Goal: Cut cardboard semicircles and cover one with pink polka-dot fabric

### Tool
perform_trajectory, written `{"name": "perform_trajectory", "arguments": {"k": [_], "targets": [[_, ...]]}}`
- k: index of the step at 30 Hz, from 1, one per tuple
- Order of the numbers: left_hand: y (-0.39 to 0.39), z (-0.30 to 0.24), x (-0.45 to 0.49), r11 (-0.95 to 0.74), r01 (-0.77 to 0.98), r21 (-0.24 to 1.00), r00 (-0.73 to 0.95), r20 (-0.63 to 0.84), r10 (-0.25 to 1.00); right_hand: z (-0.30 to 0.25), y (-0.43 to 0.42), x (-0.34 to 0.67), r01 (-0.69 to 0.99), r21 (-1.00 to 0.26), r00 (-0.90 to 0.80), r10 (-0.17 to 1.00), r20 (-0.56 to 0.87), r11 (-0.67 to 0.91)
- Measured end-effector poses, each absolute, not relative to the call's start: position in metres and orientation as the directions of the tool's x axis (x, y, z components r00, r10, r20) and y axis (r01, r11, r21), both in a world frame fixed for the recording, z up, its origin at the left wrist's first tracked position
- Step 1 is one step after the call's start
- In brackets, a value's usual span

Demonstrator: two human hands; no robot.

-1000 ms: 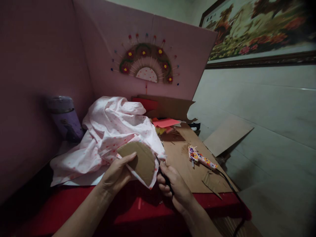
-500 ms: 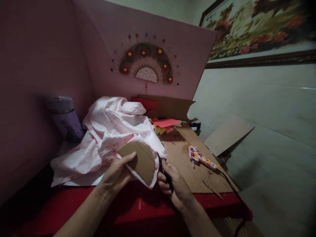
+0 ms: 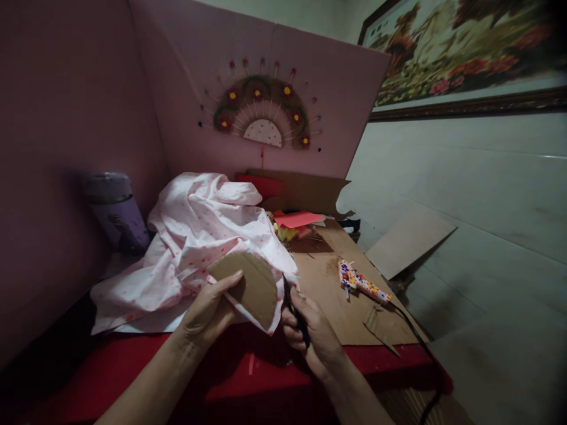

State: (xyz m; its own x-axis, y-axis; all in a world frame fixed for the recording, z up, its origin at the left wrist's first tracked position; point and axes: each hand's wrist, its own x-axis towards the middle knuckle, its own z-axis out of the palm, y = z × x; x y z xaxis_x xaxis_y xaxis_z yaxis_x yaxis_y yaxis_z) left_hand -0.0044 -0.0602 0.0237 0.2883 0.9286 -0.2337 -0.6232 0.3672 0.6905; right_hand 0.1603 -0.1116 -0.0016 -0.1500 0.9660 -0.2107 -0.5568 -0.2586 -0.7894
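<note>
Brown corrugated cardboard half-disc front and centre for us, sitting in our left hand just above the table's near edge. We're pinching it with the thumb flat on its face and the other fingers tucked underneath. White cotton-looking cloth with small pinkish-red dots lies behind that piece, and a strip of it pokes out along the half-disc's straight edge and down its right side.

Our right hand is closed round a pair of black scissors, blades pointing away from us, right beside the cloth's edge. We honestly can't tell if the blades are touching the fabric, or how far apart they are.

Rest of our mess: a bright red tablecloth covers the table, with a flat tan cardboard sheet on top to the right. On that sheet we've got a flower-patterned glue gun with a black cord dangling off the side. A purple cylindrical container stands left of the cloth, and a fan-shaped brown decoration with red-and-yellow flowers is up on our pink board.
</note>
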Motion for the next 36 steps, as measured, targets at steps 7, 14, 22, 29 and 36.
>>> {"name": "perform_trajectory", "arguments": {"k": [7, 14, 22, 29, 36], "targets": [[-0.0581, 0.0217, -0.0035, 0.367, -0.642, 0.673, 0.294, -0.226, 0.929, -0.0040, -0.1122, 0.1569, -0.533, -0.812, -0.118, 0.971, -0.207, -0.237], [-0.0612, 0.0205, -0.0055, 0.387, -0.586, 0.712, 0.360, -0.199, 0.912, -0.0019, -0.1100, 0.1544, -0.523, -0.829, -0.084, 0.979, -0.183, -0.200], [-0.0593, 0.0200, -0.0046, 0.366, -0.598, 0.713, 0.348, -0.181, 0.920, -0.0076, -0.1093, 0.1554, -0.526, -0.837, -0.056, 0.988, -0.145, -0.152], [-0.0578, 0.0180, -0.0062, 0.371, -0.592, 0.716, 0.354, -0.183, 0.917, -0.0070, -0.1113, 0.1526, -0.496, -0.860, 0.015, 0.989, -0.145, -0.118], [-0.0580, 0.0158, -0.0069, 0.380, -0.568, 0.730, 0.377, -0.180, 0.909, -0.0042, -0.1133, 0.1547, -0.456, -0.869, -0.056, 0.981, -0.184, -0.189]]}}
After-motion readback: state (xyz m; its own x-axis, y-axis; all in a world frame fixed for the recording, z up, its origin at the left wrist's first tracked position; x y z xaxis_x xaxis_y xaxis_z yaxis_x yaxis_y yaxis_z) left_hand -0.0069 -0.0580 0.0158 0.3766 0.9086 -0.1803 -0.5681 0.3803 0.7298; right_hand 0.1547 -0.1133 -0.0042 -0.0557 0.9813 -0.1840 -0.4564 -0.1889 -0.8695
